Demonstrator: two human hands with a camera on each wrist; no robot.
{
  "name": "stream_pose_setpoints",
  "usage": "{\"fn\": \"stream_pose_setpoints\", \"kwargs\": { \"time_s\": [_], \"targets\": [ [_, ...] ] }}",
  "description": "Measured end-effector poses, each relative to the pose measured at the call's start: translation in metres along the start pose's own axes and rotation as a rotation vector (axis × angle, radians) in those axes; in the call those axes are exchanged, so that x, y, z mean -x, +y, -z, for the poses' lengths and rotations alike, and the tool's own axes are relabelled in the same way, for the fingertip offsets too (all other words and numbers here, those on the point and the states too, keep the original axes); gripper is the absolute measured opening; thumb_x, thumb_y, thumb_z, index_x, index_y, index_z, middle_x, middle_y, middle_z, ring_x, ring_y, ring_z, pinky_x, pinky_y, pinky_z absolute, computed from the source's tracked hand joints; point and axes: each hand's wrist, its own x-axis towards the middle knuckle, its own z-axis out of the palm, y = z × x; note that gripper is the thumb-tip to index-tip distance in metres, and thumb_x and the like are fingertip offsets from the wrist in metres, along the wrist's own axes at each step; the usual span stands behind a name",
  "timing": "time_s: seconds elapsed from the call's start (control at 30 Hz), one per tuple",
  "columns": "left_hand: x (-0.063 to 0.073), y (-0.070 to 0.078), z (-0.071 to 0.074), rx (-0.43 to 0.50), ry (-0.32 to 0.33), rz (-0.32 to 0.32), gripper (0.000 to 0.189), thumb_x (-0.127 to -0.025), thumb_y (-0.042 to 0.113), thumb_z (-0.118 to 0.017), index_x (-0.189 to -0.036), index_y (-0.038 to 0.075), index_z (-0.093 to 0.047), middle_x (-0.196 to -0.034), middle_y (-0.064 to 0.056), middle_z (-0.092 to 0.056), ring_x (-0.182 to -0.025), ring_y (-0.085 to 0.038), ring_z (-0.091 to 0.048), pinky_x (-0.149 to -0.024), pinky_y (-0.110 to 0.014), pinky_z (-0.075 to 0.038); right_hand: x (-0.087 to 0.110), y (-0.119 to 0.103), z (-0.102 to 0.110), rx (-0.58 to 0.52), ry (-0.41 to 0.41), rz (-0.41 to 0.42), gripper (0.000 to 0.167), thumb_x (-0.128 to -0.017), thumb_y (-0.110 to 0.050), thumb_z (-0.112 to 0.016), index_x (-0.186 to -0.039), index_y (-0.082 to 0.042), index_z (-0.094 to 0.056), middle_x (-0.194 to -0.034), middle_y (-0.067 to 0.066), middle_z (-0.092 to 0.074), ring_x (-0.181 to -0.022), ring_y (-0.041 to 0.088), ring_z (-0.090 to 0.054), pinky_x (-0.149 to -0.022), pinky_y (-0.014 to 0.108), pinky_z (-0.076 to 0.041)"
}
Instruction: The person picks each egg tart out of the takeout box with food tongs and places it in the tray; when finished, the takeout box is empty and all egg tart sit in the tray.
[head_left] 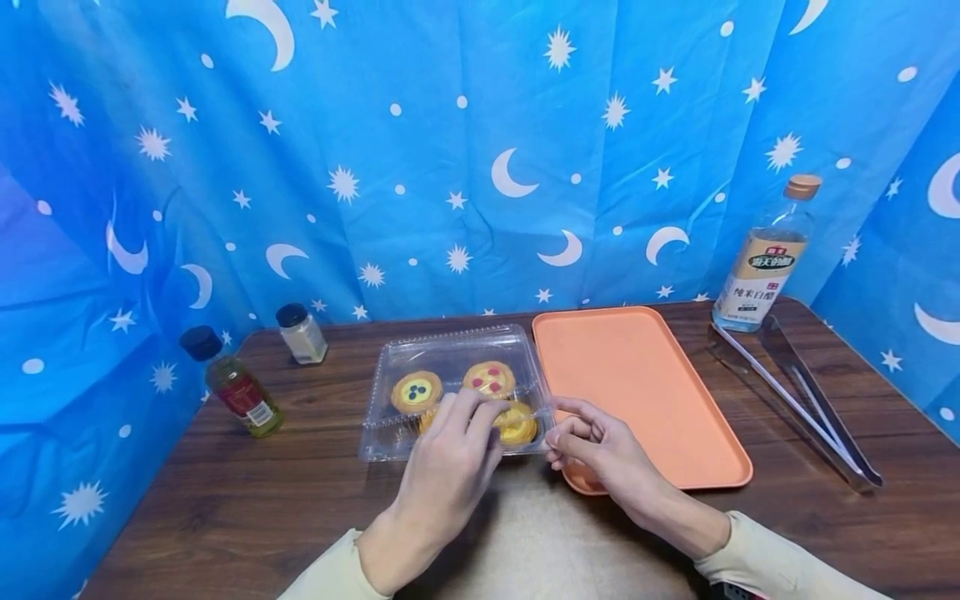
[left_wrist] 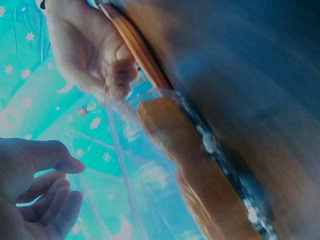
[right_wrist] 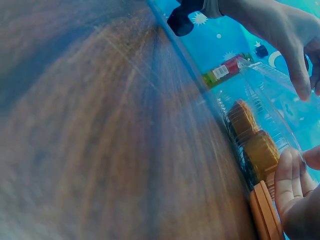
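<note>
A clear plastic clamshell container [head_left: 450, 346] stands on the table with several egg tarts inside. One tart [head_left: 417, 392] at the back left has dark berries on top, and another tart [head_left: 489, 380] has red pieces. My right hand [head_left: 600, 446] pinches the container's near right corner between thumb and fingers. Over the front half of the container hovers my left hand [head_left: 453, 454], hiding part of the front tarts. In the left wrist view, a gap shows between the left thumb [left_wrist: 62, 156] and the fingers.
An orange tray [head_left: 622, 367] lies directly right of the container, under the right hand. Farther right are metal tongs [head_left: 806, 400] and a vinegar bottle [head_left: 761, 267]. On the left stand a dark-capped bottle [head_left: 240, 387] and a small shaker jar [head_left: 302, 335]. A blue curtain [head_left: 420, 167] hangs behind.
</note>
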Motion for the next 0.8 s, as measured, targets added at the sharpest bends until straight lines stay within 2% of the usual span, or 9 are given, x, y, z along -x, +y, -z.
{"fn": "stream_pose_setpoints", "kwargs": {
  "time_s": [0.23,0.4,0.53,0.8],
  "targets": [
    [0.005,-0.011,0.011,-0.008,0.049,0.027,0.045,-0.074,-0.009,-0.081,-0.118,-0.003,-0.069,-0.108,-0.013,-0.064,-0.095,-0.03,-0.063,-0.079,-0.04,-0.061,0.0,0.0,0.001,0.026,0.004,-0.004,0.059,-0.104,-0.005,-0.065,-0.156,0.004,-0.041,-0.101,0.016,-0.071,-0.088,0.021,-0.071,-0.082,0.032,-0.063],
    [0.011,-0.018,0.021,-0.041,0.014,0.076,0.046,-0.08,-0.004,-0.08,-0.124,-0.005,-0.067,-0.112,-0.017,-0.062,-0.1,-0.034,-0.062,-0.083,-0.042,-0.06,0.0,-0.001,0.001,0.035,0.013,-0.017,0.058,-0.104,-0.005,-0.065,-0.157,0.002,-0.043,-0.1,0.015,-0.071,-0.087,0.022,-0.07,-0.082,0.032,-0.062],
    [0.015,-0.023,0.028,-0.08,-0.012,0.125,0.049,-0.077,-0.004,-0.081,-0.125,-0.006,-0.067,-0.113,-0.017,-0.062,-0.098,-0.034,-0.06,-0.079,-0.043,-0.059,0.001,-0.002,0.001,0.037,0.024,-0.013,0.058,-0.104,-0.007,-0.066,-0.157,0.003,-0.044,-0.099,0.014,-0.071,-0.087,0.023,-0.07,-0.081,0.032,-0.062],
    [0.028,-0.036,0.039,-0.141,0.011,0.154,0.059,-0.068,-0.005,-0.09,-0.123,-0.007,-0.067,-0.111,-0.018,-0.062,-0.095,-0.033,-0.058,-0.073,-0.043,-0.058,0.0,0.001,0.001,0.023,0.009,0.007,0.058,-0.105,-0.006,-0.065,-0.157,0.005,-0.042,-0.099,0.016,-0.071,-0.087,0.022,-0.07,-0.082,0.032,-0.062]
  ]
}}
